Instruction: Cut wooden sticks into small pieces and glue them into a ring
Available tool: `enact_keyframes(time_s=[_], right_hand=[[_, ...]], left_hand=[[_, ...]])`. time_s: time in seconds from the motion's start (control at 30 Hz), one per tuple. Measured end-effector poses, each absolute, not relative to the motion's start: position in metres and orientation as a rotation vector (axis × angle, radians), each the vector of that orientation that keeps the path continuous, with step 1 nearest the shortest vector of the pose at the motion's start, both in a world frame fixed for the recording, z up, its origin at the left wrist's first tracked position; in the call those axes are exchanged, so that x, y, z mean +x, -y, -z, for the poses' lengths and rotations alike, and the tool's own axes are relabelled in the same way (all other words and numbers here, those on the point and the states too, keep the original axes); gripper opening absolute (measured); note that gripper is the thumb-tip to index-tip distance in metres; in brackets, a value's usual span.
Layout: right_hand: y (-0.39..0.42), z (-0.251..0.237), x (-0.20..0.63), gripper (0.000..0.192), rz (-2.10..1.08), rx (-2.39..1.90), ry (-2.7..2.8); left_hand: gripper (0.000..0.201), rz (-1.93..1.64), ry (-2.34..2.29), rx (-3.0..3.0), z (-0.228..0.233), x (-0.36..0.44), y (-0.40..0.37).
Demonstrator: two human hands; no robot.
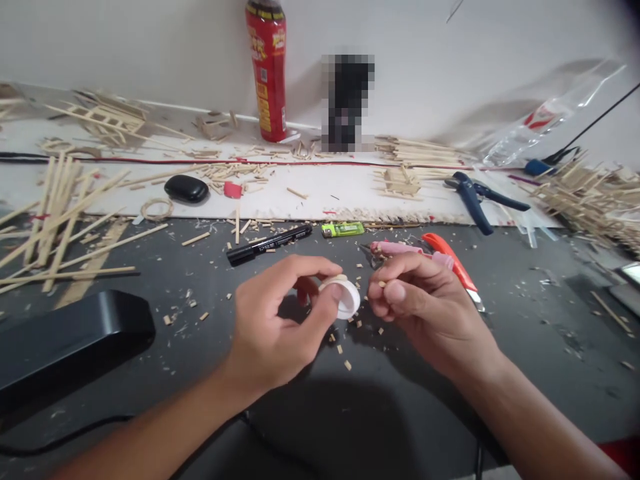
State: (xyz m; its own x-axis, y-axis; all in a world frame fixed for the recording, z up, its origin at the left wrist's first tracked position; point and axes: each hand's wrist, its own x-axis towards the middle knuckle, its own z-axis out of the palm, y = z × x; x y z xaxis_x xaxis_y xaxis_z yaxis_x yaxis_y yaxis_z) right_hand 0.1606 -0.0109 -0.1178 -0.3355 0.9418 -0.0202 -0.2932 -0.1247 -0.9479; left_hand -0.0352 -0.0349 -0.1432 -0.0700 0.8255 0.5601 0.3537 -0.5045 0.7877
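Observation:
Pinched between the thumb and fingers of my left hand [280,320] is a white bottle cap [351,301], its hollow side facing right. Pale wood shows along the cap's top edge, under my fingertip. My right hand [430,303], a short gap to the right, pinches a tiny piece of wood [383,285] between thumb and index finger. Small cut wood bits [348,365] lie on the dark table below both hands. Behind my right hand are a pink glue gun [400,249], partly covered, and an orange utility knife [453,260].
A black marker [269,245] and a green lighter [343,230] lie beyond my hands. Blue pliers [480,200] rest at the right. Wooden sticks [65,220] pile up at the left, near a black box-shaped device [75,340]. A red bottle [267,73] stands against the wall.

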Motion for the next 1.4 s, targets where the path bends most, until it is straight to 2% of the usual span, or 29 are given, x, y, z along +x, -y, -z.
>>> enact_keyframes(time_s=[0.47, 0.6, 1.03, 1.4], right_hand=[[0.0159, 0.1227, 0.1564, 0.014, -1.651, -1.008, 1.002], [0.0185, 0.1232, 0.1543, 0.014, -1.747, -1.01, 0.963], [0.0186, 0.1259, 0.1539, 0.015, -1.953, -0.98, 0.818], [0.0143, 0.1277, 0.1572, 0.013, -2.0, -0.965, 0.867]], left_hand=[[0.017, -1.584, -1.26, 1.968, 0.1428, -0.0332, 0.0367], [0.02, -1.581, -1.232, 2.018, 0.1454, -0.0339, 0.0362], [0.014, -1.547, -1.199, 2.175, 0.1419, -0.0365, 0.0343], [0.009, -1.532, -1.264, 2.183, 0.1401, -0.0342, 0.0377]])
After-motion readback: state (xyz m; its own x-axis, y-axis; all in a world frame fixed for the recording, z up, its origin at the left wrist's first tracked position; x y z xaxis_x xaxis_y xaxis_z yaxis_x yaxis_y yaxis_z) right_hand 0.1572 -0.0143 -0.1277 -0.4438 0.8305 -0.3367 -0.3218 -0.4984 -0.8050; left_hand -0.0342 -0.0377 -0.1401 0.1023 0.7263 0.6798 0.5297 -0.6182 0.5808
